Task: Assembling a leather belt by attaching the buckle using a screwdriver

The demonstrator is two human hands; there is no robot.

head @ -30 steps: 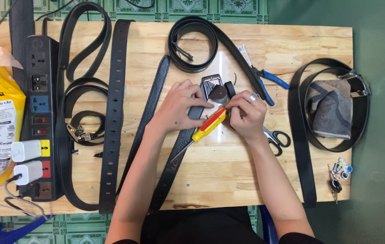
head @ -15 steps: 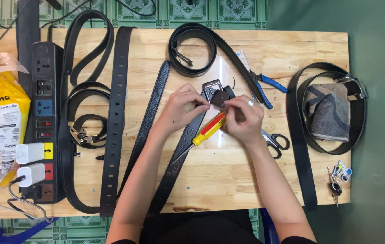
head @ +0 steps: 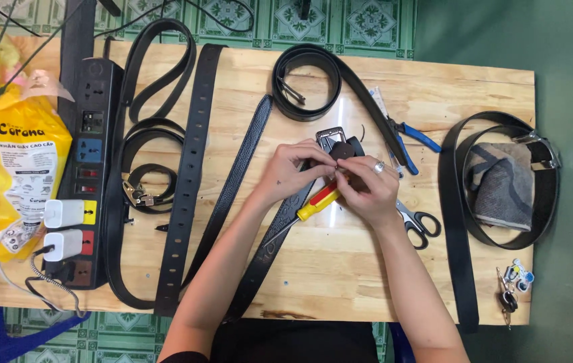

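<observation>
My left hand (head: 293, 171) and my right hand (head: 367, 188) meet over the middle of a wooden table (head: 340, 269). Both pinch the end of a black leather belt (head: 270, 238) where a metal buckle (head: 332, 140) is fitted. My right hand wears a ring. A screwdriver with a yellow and red handle (head: 315, 205) lies under the hands, its shaft pointing to the lower left. It is unclear whether either hand touches it.
Several black belts (head: 186, 175) lie to the left, one coiled belt (head: 306, 87) at the back, another belt (head: 461, 222) looped around a grey cloth (head: 501, 185) at right. Blue-handled pliers (head: 411, 138), scissors (head: 417, 222), keys (head: 511, 289), a power strip (head: 88, 168), a yellow bag (head: 21, 161).
The hands have stayed on the belt end and buckle, with small finger movements. The view has shifted slightly.
</observation>
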